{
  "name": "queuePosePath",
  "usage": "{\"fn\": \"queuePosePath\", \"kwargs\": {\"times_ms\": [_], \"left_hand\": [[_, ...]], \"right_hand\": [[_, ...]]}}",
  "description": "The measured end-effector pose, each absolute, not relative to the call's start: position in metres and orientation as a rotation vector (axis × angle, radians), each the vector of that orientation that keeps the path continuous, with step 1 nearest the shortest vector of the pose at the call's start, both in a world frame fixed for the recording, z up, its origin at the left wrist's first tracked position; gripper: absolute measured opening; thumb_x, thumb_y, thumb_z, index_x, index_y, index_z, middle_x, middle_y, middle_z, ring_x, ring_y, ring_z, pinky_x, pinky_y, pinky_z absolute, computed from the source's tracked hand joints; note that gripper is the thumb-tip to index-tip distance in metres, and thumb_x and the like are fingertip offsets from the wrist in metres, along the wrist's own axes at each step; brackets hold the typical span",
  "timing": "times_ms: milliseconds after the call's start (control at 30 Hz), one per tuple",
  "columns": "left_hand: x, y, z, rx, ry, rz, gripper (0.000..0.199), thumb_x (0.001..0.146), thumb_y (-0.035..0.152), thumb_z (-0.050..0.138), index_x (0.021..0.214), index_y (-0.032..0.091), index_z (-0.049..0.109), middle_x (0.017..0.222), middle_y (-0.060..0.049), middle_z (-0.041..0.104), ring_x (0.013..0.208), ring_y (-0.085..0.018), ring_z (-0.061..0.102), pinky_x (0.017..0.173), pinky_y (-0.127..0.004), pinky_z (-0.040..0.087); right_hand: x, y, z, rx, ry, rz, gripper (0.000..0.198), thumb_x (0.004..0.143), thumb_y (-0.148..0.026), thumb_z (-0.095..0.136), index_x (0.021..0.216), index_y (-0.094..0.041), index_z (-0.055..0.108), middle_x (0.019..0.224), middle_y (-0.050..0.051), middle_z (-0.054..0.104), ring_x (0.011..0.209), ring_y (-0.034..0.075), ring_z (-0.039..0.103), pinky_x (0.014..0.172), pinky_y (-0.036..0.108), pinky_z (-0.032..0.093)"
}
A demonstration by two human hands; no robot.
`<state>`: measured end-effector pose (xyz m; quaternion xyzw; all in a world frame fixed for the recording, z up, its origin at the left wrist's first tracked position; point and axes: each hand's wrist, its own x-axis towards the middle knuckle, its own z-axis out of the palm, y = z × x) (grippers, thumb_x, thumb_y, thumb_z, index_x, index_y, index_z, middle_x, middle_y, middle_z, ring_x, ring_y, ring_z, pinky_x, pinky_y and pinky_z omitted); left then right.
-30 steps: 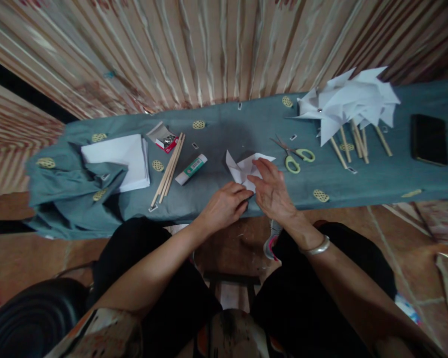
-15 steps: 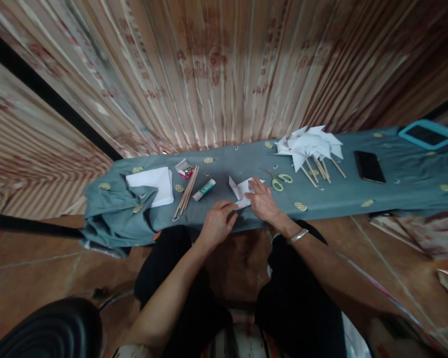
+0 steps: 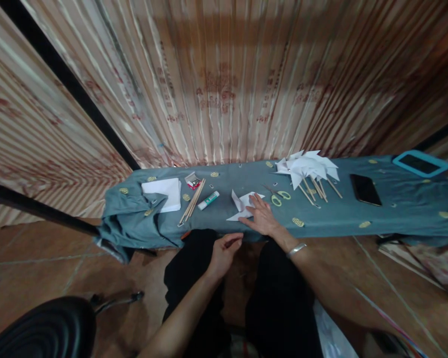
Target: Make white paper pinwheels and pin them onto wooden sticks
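A white paper pinwheel (image 3: 241, 203) lies on the cloth-covered bench in front of me, one of its points standing up. My right hand (image 3: 260, 216) rests on its right side with fingers spread, pressing it down. Off the bench's front edge, above my lap, my left hand (image 3: 224, 253) is apart from the paper. Its fingers are curled against the thumb; whether something small is in them is hidden. Scissors with green handles (image 3: 280, 196) lie just right of the pinwheel, and a glue stick (image 3: 208, 200) lies to its left.
Several wooden sticks (image 3: 191, 201), a small red box (image 3: 192, 181) and white paper sheets (image 3: 168, 194) lie leftward. Finished pinwheels on sticks (image 3: 309, 169) are piled at the back right, near a black phone (image 3: 365, 189) and a blue-framed tablet (image 3: 421, 164). A black stool (image 3: 41, 328) stands lower left.
My left hand has left the paper and drawn back toward me past the bench edge. My right hand stays on the pinwheel, whose lower left point now shows. The view has shifted slightly.
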<state>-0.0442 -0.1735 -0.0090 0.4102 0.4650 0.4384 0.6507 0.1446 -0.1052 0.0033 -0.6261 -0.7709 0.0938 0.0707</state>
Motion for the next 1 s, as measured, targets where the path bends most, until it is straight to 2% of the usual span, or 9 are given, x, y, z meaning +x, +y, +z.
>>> {"fn": "queuePosePath", "kwargs": {"times_ms": [133,200,300,400,500,600,733,833,1000], "left_hand": [[-0.032,-0.178,-0.013,0.695,1.036,0.948,0.033,0.058,0.03,0.089,0.088,0.018,0.081,0.099,-0.011,0.078,0.096,-0.023,0.07,0.099,-0.037,0.048],[-0.028,-0.173,-0.011,0.579,1.031,0.95,0.038,0.057,0.027,0.09,0.091,0.017,0.079,0.104,-0.012,0.078,0.097,-0.023,0.07,0.097,-0.036,0.049],[-0.021,-0.161,-0.005,0.421,1.031,1.018,0.042,0.061,0.019,0.088,0.1,0.018,0.074,0.111,-0.012,0.075,0.099,-0.021,0.07,0.095,-0.035,0.05],[-0.011,-0.148,0.001,0.301,1.036,1.104,0.035,0.069,0.01,0.08,0.1,0.019,0.068,0.107,-0.008,0.074,0.099,-0.017,0.069,0.099,-0.034,0.048],[-0.001,-0.133,0.004,0.223,1.007,1.088,0.019,0.077,0.008,0.07,0.091,0.019,0.066,0.097,-0.006,0.072,0.1,-0.017,0.068,0.103,-0.033,0.045],[0.008,-0.114,0.005,0.197,0.996,1.031,0.003,0.086,0.016,0.063,0.084,0.019,0.063,0.094,-0.008,0.071,0.1,-0.019,0.069,0.101,-0.034,0.047],[0.011,-0.09,0.006,0.183,0.991,0.964,0.032,0.097,0.043,0.048,0.088,0.016,0.064,0.098,-0.014,0.071,0.099,-0.022,0.07,0.095,-0.033,0.052],[0.009,-0.078,0.008,0.189,0.94,0.896,0.049,0.094,0.059,0.047,0.094,0.014,0.066,0.1,-0.017,0.07,0.099,-0.024,0.07,0.094,-0.035,0.053],[0.004,-0.063,0.011,0.263,0.933,0.825,0.049,0.093,0.057,0.051,0.095,0.011,0.068,0.093,-0.016,0.072,0.09,-0.023,0.071,0.092,-0.035,0.054]], "right_hand": [[0.149,-0.103,0.005,-1.845,-2.342,0.323,0.069,0.08,-0.064,0.067,0.122,-0.01,0.07,0.162,0.025,0.031,0.155,0.039,0.015,0.119,0.057,0.023],[0.149,-0.101,0.002,-1.829,-2.339,0.304,0.058,0.083,-0.055,0.069,0.12,-0.011,0.071,0.161,0.023,0.034,0.154,0.037,0.017,0.118,0.057,0.025],[0.148,-0.096,-0.003,-1.817,-2.298,0.263,0.031,0.09,-0.028,0.06,0.113,-0.013,0.073,0.158,0.02,0.042,0.154,0.034,0.022,0.118,0.054,0.027],[0.147,-0.091,-0.007,-1.813,-2.258,0.251,0.033,0.086,-0.009,0.049,0.105,-0.012,0.075,0.154,0.019,0.048,0.153,0.031,0.024,0.118,0.052,0.027],[0.147,-0.089,-0.009,-1.805,-2.222,0.257,0.037,0.083,-0.005,0.046,0.103,-0.013,0.076,0.151,0.018,0.052,0.152,0.031,0.026,0.117,0.053,0.029],[0.148,-0.089,-0.01,-1.788,-2.165,0.273,0.039,0.082,-0.005,0.045,0.1,-0.016,0.077,0.149,0.015,0.055,0.151,0.031,0.027,0.115,0.055,0.03],[0.148,-0.088,-0.012,-1.784,-2.026,0.322,0.039,0.082,-0.006,0.046,0.1,-0.018,0.078,0.147,0.013,0.057,0.15,0.032,0.031,0.114,0.056,0.032],[0.149,-0.088,-0.01,-1.766,-1.967,0.333,0.038,0.083,-0.008,0.046,0.101,-0.019,0.078,0.148,0.011,0.057,0.15,0.032,0.029,0.114,0.055,0.033],[0.153,-0.091,-0.002,-1.714,-1.983,0.283,0.037,0.086,-0.009,0.046,0.102,-0.018,0.077,0.15,0.01,0.055,0.15,0.033,0.027,0.115,0.053,0.032]]}}
